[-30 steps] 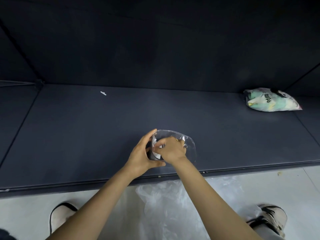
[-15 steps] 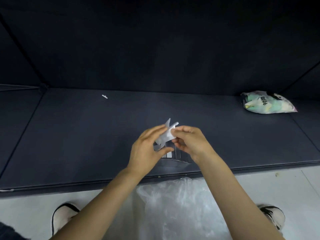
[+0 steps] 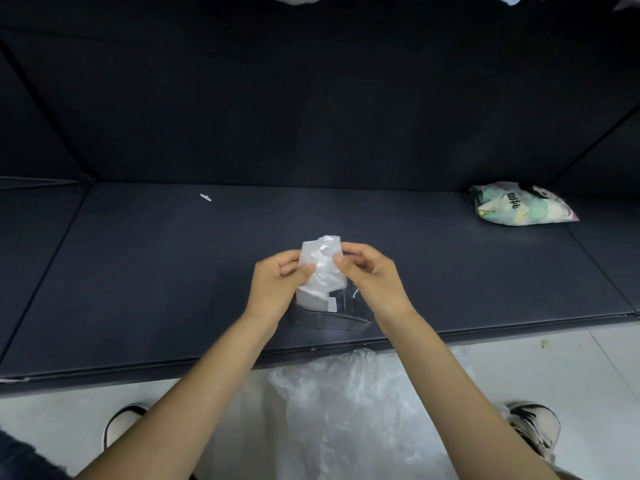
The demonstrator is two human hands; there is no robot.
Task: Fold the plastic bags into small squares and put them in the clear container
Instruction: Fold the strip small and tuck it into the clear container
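Note:
A small white plastic bag (image 3: pixel 320 268), partly unfolded and crumpled, is held upright between both hands above the dark table. My left hand (image 3: pixel 275 285) pinches its left edge. Its right edge is pinched by my right hand (image 3: pixel 372 277) between thumb and forefinger. Just below the bag stands the clear container (image 3: pixel 332 315), near the table's front edge, partly hidden by my hands. I cannot tell whether the bag's lower end touches the container.
A pile of clear plastic bags (image 3: pixel 346 403) lies on the floor between my shoes. A printed green and white packet (image 3: pixel 519 204) lies at the table's far right. A tiny white scrap (image 3: pixel 205 197) sits far left. The dark table (image 3: pixel 156 271) ends in a front edge.
Both hands left the container's rim, lifted the white bag out of it and raised it. The bag has opened out from a small folded piece into a larger sheet.

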